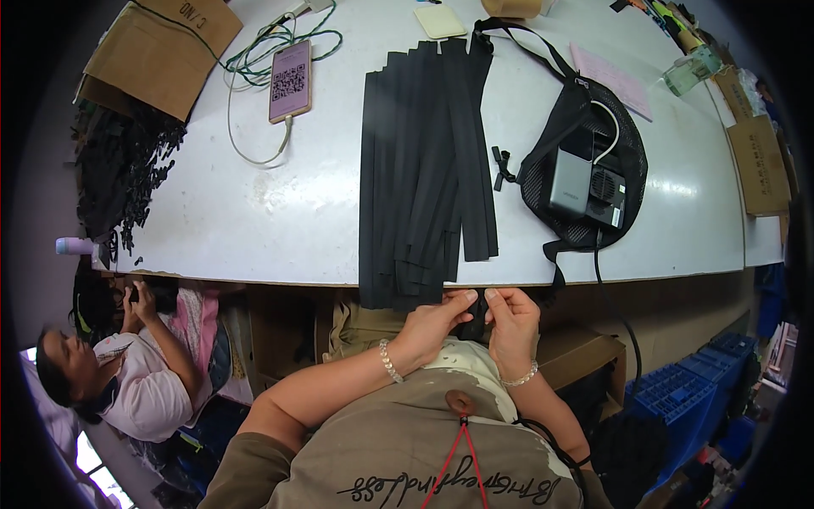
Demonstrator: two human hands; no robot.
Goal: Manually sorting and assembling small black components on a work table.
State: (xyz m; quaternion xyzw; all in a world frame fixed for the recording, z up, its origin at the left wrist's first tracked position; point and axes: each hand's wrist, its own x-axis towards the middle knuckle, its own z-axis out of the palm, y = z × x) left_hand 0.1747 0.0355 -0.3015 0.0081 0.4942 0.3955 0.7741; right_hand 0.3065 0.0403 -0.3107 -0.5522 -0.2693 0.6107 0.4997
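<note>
Olive-brown clothing (381, 450) with a red cord (464, 419) is seen nearest the camera. Just short of the edge of the tabletop (280, 212), a narrow dark piece (479, 317) appears pinched between thumb and fingertips by the left hand (428, 329) and, just beside it, by the right hand (514, 329); its exact form is hidden. It is judged light, soft and hardly fragile, best gripped near its end. Flat black strips (415, 170) are piled on the tabletop, some overhanging; these are probably pliable, easily slid, and best taken by an overhanging end.
</note>
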